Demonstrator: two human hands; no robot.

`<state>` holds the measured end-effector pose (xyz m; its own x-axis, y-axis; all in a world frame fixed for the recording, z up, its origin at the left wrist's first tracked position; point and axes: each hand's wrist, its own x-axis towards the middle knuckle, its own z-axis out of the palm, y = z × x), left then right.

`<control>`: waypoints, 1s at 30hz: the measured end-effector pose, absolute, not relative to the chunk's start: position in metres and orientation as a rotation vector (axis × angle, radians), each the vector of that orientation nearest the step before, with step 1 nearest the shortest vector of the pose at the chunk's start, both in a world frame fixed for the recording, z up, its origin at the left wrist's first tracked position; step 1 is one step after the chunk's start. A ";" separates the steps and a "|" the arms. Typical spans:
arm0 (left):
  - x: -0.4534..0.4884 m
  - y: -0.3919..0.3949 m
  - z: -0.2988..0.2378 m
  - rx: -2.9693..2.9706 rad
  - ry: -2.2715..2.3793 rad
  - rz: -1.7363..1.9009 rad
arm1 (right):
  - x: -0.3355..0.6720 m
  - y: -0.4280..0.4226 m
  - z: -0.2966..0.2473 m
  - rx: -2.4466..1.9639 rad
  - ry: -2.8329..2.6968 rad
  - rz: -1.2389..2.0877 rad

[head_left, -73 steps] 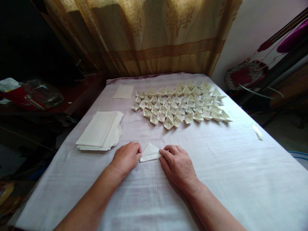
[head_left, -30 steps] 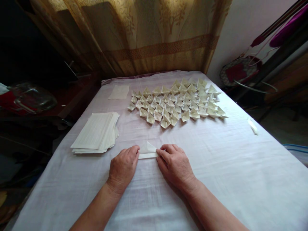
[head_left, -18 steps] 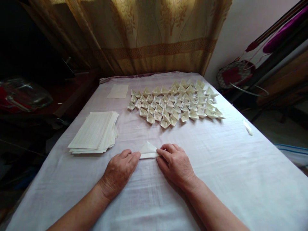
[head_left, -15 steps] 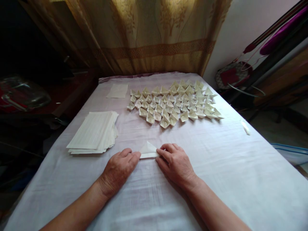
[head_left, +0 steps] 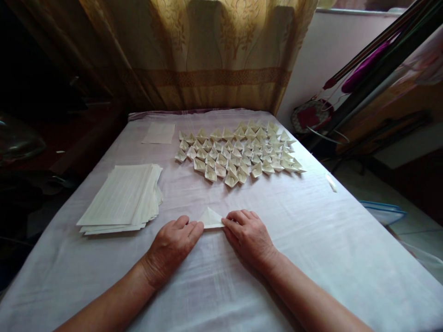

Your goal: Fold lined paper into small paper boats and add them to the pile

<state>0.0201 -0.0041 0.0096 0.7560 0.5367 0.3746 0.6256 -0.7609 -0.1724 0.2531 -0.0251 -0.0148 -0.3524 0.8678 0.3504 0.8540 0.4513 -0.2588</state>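
Note:
A small sheet of paper folded to a triangular peak (head_left: pixel 210 218) lies on the cloth between my hands, its lower edge toward me. My left hand (head_left: pixel 175 242) is closed on its left end, thumb pressed along the fold. At the right end, my right hand (head_left: pixel 249 236) pinches the paper with bent fingers. Both hands hide the paper's outer corners. Beyond them stand several folded paper boats (head_left: pixel 231 177), in close rows across the far half of the table. To the left lies a thick stack of paper sheets (head_left: pixel 110 196).
A single paper sheet (head_left: pixel 159 133) lies at the far left of the white cloth (head_left: pixel 221 286). Near the right edge is a small pale strip (head_left: pixel 331 183). A curtain (head_left: pixel 207 55) hangs behind the table, and a patterned bag (head_left: pixel 309 117) sits beyond its right side.
The band along the paper's lower edge looks narrower now, and both hands press at its ends. My right thumb is now tucked out of sight. The view has shifted slightly to the right.

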 end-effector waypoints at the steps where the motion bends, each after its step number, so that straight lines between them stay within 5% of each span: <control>1: 0.020 -0.004 0.008 -2.663 -0.919 -0.471 | 0.254 -0.025 -0.016 -1.443 -2.233 0.083; 18: 0.023 -0.002 -0.011 -2.721 -1.421 -0.849 | 0.251 -0.018 -0.020 -1.554 -1.889 0.377; 30: 0.026 0.002 -0.008 -2.719 -1.528 -0.783 | 0.244 -0.014 -0.015 -1.634 -1.807 0.405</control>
